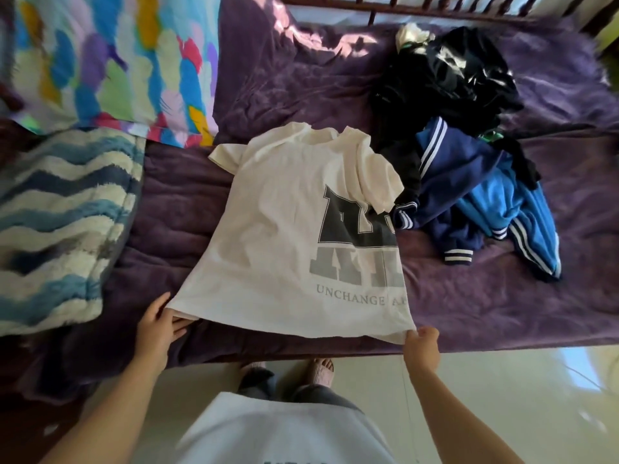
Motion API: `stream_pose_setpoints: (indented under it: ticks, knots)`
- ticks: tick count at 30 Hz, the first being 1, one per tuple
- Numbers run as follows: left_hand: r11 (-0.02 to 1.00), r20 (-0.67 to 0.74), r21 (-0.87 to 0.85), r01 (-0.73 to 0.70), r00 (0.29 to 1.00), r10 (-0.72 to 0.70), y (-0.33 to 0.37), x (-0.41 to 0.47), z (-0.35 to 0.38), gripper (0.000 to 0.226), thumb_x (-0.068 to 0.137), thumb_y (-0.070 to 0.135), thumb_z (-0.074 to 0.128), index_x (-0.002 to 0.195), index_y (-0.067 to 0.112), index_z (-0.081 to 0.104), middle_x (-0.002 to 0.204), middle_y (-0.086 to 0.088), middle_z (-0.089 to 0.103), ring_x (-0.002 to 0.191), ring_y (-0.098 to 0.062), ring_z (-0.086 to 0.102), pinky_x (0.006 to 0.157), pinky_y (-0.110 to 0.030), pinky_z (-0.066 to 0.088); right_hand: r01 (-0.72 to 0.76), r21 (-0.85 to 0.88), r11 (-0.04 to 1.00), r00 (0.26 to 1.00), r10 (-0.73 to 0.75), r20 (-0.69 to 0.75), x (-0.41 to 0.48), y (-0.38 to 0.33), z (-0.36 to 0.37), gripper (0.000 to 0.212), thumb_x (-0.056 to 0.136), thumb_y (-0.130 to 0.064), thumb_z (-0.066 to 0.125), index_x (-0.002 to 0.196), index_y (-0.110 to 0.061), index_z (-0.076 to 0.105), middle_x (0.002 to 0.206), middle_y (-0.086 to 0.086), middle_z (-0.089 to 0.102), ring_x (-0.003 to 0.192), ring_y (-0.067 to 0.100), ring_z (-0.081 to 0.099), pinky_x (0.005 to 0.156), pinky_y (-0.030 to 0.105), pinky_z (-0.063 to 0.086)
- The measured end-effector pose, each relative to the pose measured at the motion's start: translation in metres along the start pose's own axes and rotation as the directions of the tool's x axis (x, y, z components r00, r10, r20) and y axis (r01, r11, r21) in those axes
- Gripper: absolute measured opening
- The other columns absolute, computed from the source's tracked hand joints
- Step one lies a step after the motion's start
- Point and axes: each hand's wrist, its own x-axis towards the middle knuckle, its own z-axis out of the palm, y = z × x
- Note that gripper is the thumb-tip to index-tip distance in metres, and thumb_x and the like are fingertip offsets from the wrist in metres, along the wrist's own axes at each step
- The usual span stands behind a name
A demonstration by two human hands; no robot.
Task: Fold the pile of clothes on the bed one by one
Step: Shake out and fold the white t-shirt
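A white T-shirt [278,236] with grey block letters lies spread on the purple bedspread [502,296], its right side folded in over the print. My left hand [157,324] holds the hem's near left corner. My right hand [422,346] pinches the hem's near right corner at the bed's edge. Behind and right of the shirt sits the pile of clothes [469,155]: black garments on top, then a navy jacket [459,182] with white stripes and a blue striped garment [509,212].
A folded blue-and-white wavy blanket [57,222] lies at the left. A bright multicoloured cover [110,61] is behind it. A wooden bed rail [418,6] runs along the far side. A pale tiled floor [502,396] and my feet are below the bed's near edge.
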Motion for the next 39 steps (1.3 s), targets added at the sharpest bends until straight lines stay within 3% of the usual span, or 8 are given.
stream_pose_setpoints:
  ticks: [5, 15, 19, 22, 28, 33, 36, 39]
  knots:
    - [0.982, 0.054, -0.153, 0.114, 0.993, -0.107, 0.005, -0.010, 0.008, 0.028, 0.097, 0.004, 0.030, 0.118, 0.007, 0.049, 0.090, -0.012, 0.059, 0.088, -0.027, 0.058, 0.091, -0.039, 0.040, -0.023, 0.025, 0.999, 1.000, 0.023, 0.022, 0.014, -0.002, 0.012, 0.029, 0.090, -0.011, 0.047, 0.118, -0.008, 0.053, 0.103, 0.015, 0.060, 0.084, 0.031, 0.054, 0.066, 0.030, 0.041]
    - [0.942, 0.013, -0.315, 0.113, 0.993, -0.115, 0.021, -0.019, -0.028, 0.031, 0.099, 0.005, 0.025, 0.078, 0.012, 0.047, 0.048, 0.004, 0.065, 0.046, -0.005, 0.064, 0.067, -0.022, 0.039, 0.111, 0.027, 0.994, 0.962, -0.100, -0.256, 0.007, 0.018, -0.034, 0.029, 0.079, 0.007, 0.043, 0.086, -0.005, 0.069, 0.078, 0.016, 0.063, 0.071, 0.029, 0.053, 0.060, 0.031, 0.034]
    - [0.998, -0.030, -0.050, 0.037, 0.999, -0.039, -0.001, -0.020, -0.025, 0.023, 0.093, -0.006, 0.035, 0.095, 0.002, 0.057, 0.051, 0.003, 0.065, 0.046, -0.008, 0.063, 0.050, -0.017, 0.049, -0.048, -0.132, 0.990, 0.991, 0.030, -0.130, 0.007, 0.049, -0.037, 0.026, 0.079, 0.006, 0.047, 0.092, -0.002, 0.069, 0.086, 0.020, 0.066, 0.080, 0.037, 0.062, 0.070, 0.034, 0.043]
    - [0.989, -0.027, 0.112, -0.092, 0.995, 0.096, -0.006, -0.013, -0.019, 0.027, 0.093, -0.002, 0.041, 0.114, 0.000, 0.058, 0.093, -0.013, 0.064, 0.071, -0.021, 0.061, 0.054, -0.018, 0.053, -0.110, -0.255, 0.961, 0.994, 0.099, -0.054, 0.005, 0.046, -0.031, 0.026, 0.086, 0.000, 0.045, 0.104, 0.001, 0.064, 0.099, 0.025, 0.065, 0.093, 0.040, 0.061, 0.082, 0.040, 0.047]
    - [0.926, 0.110, 0.348, -0.146, 0.987, 0.115, -0.008, 0.000, -0.011, 0.043, 0.087, 0.004, 0.058, 0.129, 0.007, 0.048, 0.108, -0.014, 0.060, 0.102, -0.032, 0.058, 0.093, -0.053, 0.046, 0.342, -0.766, 0.545, 0.940, -0.201, 0.277, -0.023, 0.012, 0.010, 0.062, 0.085, -0.018, 0.057, 0.140, -0.025, 0.030, 0.140, 0.011, 0.033, 0.126, 0.030, 0.036, 0.099, 0.037, 0.037]
    - [0.898, 0.143, 0.422, -0.122, 0.987, 0.067, -0.011, 0.003, -0.013, 0.021, 0.083, 0.000, 0.059, 0.102, 0.009, 0.062, 0.098, -0.013, 0.066, 0.092, -0.030, 0.062, 0.082, -0.042, 0.051, 0.496, -0.804, 0.327, 0.864, -0.275, 0.421, -0.027, 0.008, 0.030, 0.052, 0.092, -0.025, 0.054, 0.138, -0.022, 0.029, 0.143, 0.007, 0.032, 0.123, 0.027, 0.041, 0.098, 0.036, 0.039]
    - [0.891, 0.145, 0.434, -0.131, 0.987, 0.074, -0.015, 0.003, -0.019, 0.017, 0.078, -0.006, 0.061, 0.083, 0.010, 0.063, 0.081, -0.009, 0.067, 0.084, -0.034, 0.064, 0.074, -0.040, 0.050, 0.468, -0.803, 0.369, 0.876, -0.312, 0.367, -0.018, 0.006, 0.022, 0.033, 0.094, -0.015, 0.044, 0.128, -0.014, 0.044, 0.128, 0.007, 0.049, 0.114, 0.025, 0.050, 0.090, 0.035, 0.043]
    - [0.851, 0.129, 0.492, -0.182, 0.982, 0.136, -0.014, 0.004, -0.025, 0.012, 0.079, -0.004, 0.060, 0.082, 0.007, 0.062, 0.078, -0.013, 0.067, 0.081, -0.036, 0.065, 0.076, -0.048, 0.051, 0.362, -0.710, 0.603, 0.932, -0.251, 0.262, -0.008, 0.004, 0.015, 0.039, 0.092, -0.019, 0.052, 0.130, -0.010, 0.044, 0.127, 0.014, 0.049, 0.114, 0.032, 0.050, 0.090, 0.040, 0.044]
